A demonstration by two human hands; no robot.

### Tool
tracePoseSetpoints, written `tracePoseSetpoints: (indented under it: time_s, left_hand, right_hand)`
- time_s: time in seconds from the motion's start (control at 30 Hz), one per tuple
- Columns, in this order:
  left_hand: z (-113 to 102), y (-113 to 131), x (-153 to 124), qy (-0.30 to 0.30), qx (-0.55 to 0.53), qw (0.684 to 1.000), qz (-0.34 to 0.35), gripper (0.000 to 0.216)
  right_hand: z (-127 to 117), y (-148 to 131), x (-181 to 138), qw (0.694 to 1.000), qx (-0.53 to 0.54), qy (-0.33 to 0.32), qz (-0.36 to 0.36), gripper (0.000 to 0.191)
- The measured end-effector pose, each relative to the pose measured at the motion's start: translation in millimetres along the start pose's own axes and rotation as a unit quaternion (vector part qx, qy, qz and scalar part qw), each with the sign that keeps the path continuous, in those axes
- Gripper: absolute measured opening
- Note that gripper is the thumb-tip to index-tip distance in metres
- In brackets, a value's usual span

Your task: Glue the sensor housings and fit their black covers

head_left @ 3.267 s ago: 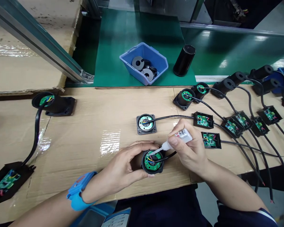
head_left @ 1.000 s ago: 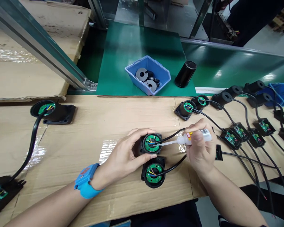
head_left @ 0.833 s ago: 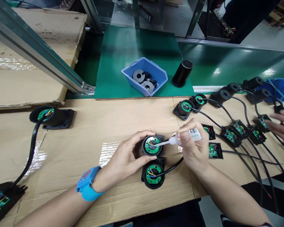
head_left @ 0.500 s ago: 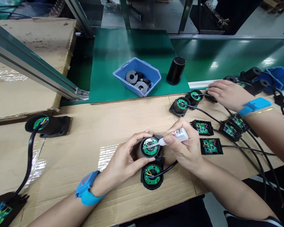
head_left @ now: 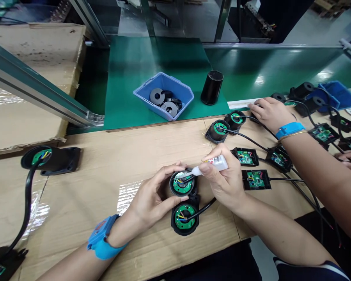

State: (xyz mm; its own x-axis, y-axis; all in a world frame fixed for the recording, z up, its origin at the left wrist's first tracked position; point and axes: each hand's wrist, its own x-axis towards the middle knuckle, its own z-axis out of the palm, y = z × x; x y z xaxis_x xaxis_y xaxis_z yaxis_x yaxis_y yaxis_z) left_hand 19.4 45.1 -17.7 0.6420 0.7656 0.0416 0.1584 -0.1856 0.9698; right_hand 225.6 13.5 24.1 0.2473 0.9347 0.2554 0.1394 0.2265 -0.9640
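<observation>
My left hand (head_left: 152, 195) is curled around a black round housing (head_left: 181, 183) with a green circuit board and coloured wires inside. In my right hand (head_left: 225, 179) is a small white glue bottle (head_left: 215, 164), held tilted. Its thin nozzle reaches over the board in that housing; whether the tip touches is too small to tell. Just below stands a second black housing (head_left: 185, 218), also holding a green board, with a black cable running out of it toward the right and under my right hand. A blue wrist strap (head_left: 105, 236) is on my left wrist.
A co-worker's hand (head_left: 273, 113) reaches in from the right above black housings (head_left: 218, 130) and cables. Open boxes with circuit boards (head_left: 256, 179) lie at right. A blue bin (head_left: 163, 95) of grey discs and a black cup (head_left: 212, 88) stand behind. Another housing (head_left: 58, 159) lies left.
The nozzle has shifted slightly up over the board, away from its middle. The co-worker's arm has moved, and another hand now shows at the right edge. The whole view has drifted a little.
</observation>
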Motion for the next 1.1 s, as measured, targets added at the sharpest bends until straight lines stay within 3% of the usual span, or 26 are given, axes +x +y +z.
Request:
tracePoseSetpoints:
  time_s: [0.17,0.33,0.47,0.57,0.67,0.7,0.8,0.93,1.1]
  left_hand:
    - [-0.5,0.1,2.7,-0.009,0.009,1.0,-0.008,0.053]
    - [-10.3,8.6,5.2,-0.019,0.107,0.994,0.006,0.052]
    - [-41.4,31.2,27.8,0.079,0.222,0.971,0.05,0.04]
    - [-72.7,55.3,70.4,0.151,0.378,0.909,0.09,0.03]
    - [-94.0,74.0,123.2,0.128,0.552,0.824,-0.004,0.027]
    - [-97.4,77.4,139.5,0.121,0.572,0.811,-0.021,0.027]
    - [-99.5,78.9,178.0,0.095,0.595,0.796,-0.051,0.032]
    - [-98.6,72.0,206.6,0.053,0.614,0.781,-0.107,0.048]
    - [-102.6,69.7,220.2,0.015,0.614,0.772,-0.161,0.057]
  right_hand:
    - [-4.1,5.6,2.0,0.998,0.037,0.036,0.025,0.037]
    - [-15.7,9.1,10.9,0.978,0.135,0.123,0.099,0.038]
    - [-28.2,3.8,26.1,0.974,0.133,0.142,0.114,0.045]
    - [-36.5,1.3,46.5,0.992,0.042,0.092,0.078,0.049]
    - [-40.4,5.2,79.3,0.998,-0.043,0.027,0.037,0.046]
    - [-40.7,8.7,92.6,0.998,-0.059,0.012,0.031,0.043]
    - [-40.2,25.3,133.6,0.993,-0.113,-0.026,0.032,0.032]
    - [-38.0,53.4,175.6,0.974,-0.21,-0.054,0.056,0.023]
    - [-37.2,69.8,190.9,0.948,-0.302,-0.078,0.069,0.027]
